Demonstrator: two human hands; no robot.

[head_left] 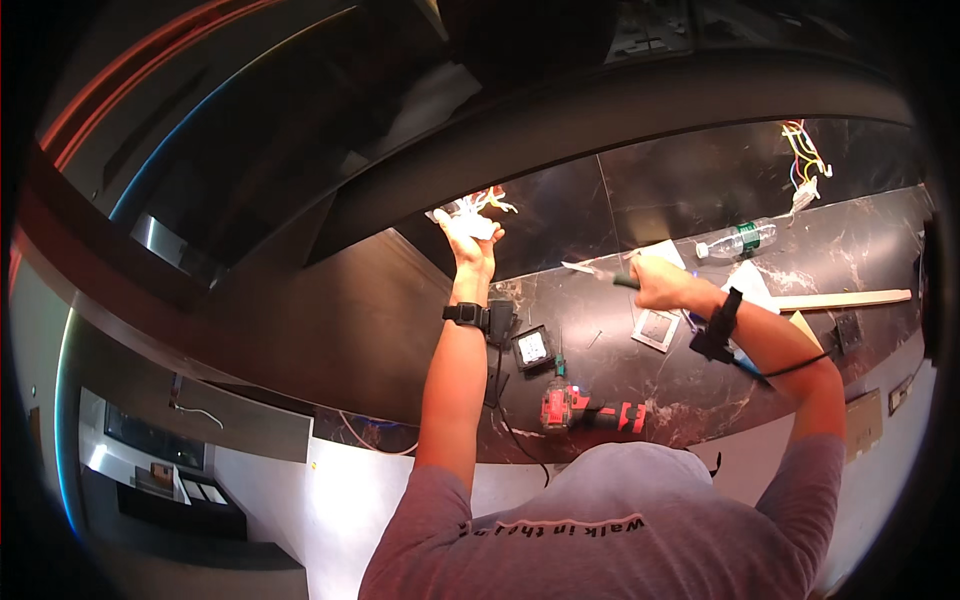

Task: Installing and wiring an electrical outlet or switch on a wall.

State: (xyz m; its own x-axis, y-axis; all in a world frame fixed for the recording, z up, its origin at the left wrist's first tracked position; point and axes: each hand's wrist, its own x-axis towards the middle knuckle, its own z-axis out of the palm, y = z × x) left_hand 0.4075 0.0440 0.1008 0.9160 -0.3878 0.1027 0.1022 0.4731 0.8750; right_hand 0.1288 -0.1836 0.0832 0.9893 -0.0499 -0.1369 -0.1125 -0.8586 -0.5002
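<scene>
My left hand is raised at the back wall, its fingers closed around a white block-like piece, whose exact kind I cannot make out. Loose coloured wires stick out of the wall right beside that piece. To the right, above the dark marbled counter, my right hand grips a hand tool with a dark green handle. The tool's pale, narrow tip points left toward my other hand; whether it has a blade or jaws is unclear.
On the counter lie a red and black cordless drill, a square black-framed socket, a white square plate, a wooden strip and a plastic bottle. More wires hang from the wall at right. A dark cabinet edge overhangs.
</scene>
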